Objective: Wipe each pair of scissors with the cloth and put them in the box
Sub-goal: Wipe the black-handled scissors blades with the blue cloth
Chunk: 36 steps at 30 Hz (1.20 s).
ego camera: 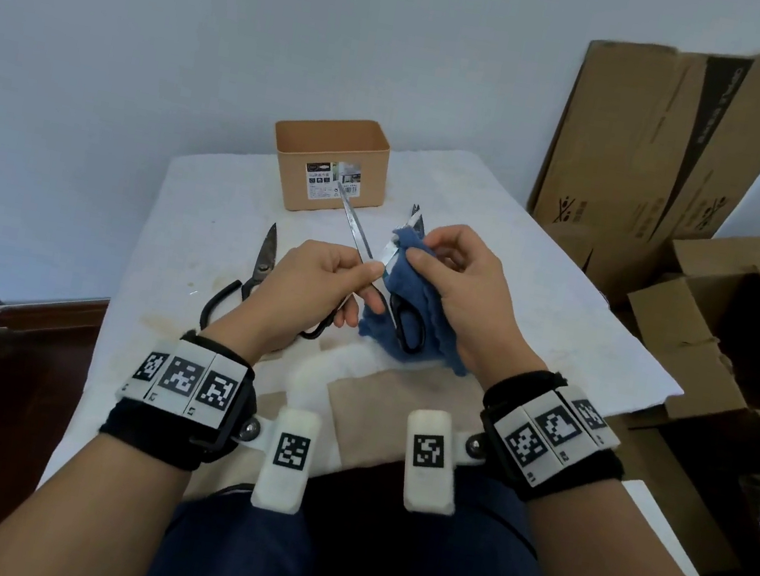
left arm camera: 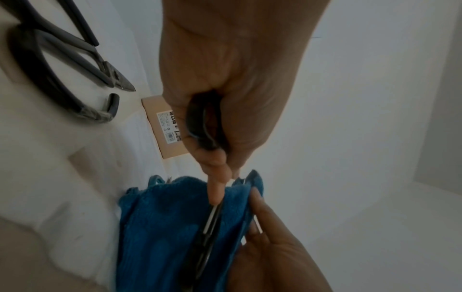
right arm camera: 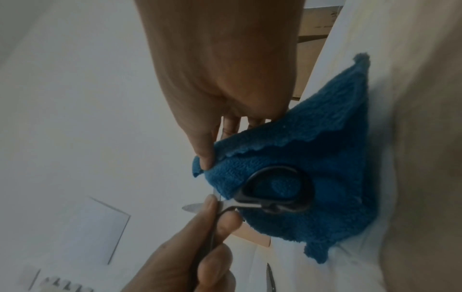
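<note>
My left hand (ego camera: 318, 285) grips one black handle of a pair of scissors (ego camera: 355, 228) with the blades spread. One bare steel blade points toward the tan box (ego camera: 333, 164). My right hand (ego camera: 460, 291) pinches the blue cloth (ego camera: 417, 294) around the other blade, whose tip pokes out above the cloth. The free handle loop (right arm camera: 275, 189) lies against the cloth (right arm camera: 320, 158). In the left wrist view my left hand (left arm camera: 225, 79) holds the handle (left arm camera: 197, 126) above the cloth (left arm camera: 170, 227). A second, dark pair of scissors (ego camera: 264, 263) lies shut on the table to the left.
The white padded table (ego camera: 539, 314) ends close on the right, where open cardboard boxes (ego camera: 722, 335) stand and a flattened carton (ego camera: 653, 147) leans on the wall. A brown paper sheet (ego camera: 387, 414) lies near the front edge. The tan box is open-topped at the far side.
</note>
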Available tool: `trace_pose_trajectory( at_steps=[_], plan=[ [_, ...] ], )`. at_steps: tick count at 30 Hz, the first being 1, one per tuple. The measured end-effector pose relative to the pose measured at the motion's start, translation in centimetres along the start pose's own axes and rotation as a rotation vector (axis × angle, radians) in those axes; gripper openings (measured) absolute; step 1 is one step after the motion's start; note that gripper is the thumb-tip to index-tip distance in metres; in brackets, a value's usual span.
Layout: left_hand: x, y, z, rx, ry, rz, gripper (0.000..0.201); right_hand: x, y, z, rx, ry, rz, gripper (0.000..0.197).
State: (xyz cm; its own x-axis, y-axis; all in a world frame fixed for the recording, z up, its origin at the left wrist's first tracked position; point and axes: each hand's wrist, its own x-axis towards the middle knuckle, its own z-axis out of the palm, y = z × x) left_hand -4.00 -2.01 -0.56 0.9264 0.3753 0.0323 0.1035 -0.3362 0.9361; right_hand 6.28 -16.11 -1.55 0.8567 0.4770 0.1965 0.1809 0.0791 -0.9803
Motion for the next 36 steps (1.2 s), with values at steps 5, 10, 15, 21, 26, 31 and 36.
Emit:
trace_pose_trajectory(
  at_steps=[5, 10, 15, 21, 26, 31, 36],
  plan=[
    [0.2, 0.3, 0.5, -0.016, 0.002, 0.011, 0.033, 0.0, 0.2, 0.6, -0.044, -0.059, 0.008, 0.009],
    [0.3, 0.1, 0.6, -0.004, -0.014, 0.013, 0.036, 0.4, 0.9, 0.6, -0.092, -0.05, 0.129, 0.019],
    [0.0, 0.3, 0.5, 0.032, -0.052, 0.027, 0.033, 0.7, 0.8, 0.2, -0.195, -0.074, 0.116, 0.021],
    [0.0, 1.0, 0.4, 0.053, -0.041, 0.049, 0.032, 0.9, 0.9, 0.4, -0.312, -0.052, 0.053, 0.027],
    [-0.3, 1.0, 0.4, 0.042, -0.04, 0.053, 0.033, 1.2, 0.8, 0.2, -0.311, -0.056, 0.066, 0.026],
    [-0.4, 0.9, 0.4, 0.063, -0.056, 0.044, 0.033, 1.4, 0.8, -0.1, -0.297, -0.022, 0.069, 0.023],
    [-0.6, 0.5, 0.4, 0.052, -0.082, 0.033, 0.034, 1.7, 0.9, -0.6, -0.292, 0.027, 0.071, 0.025]
  ],
)
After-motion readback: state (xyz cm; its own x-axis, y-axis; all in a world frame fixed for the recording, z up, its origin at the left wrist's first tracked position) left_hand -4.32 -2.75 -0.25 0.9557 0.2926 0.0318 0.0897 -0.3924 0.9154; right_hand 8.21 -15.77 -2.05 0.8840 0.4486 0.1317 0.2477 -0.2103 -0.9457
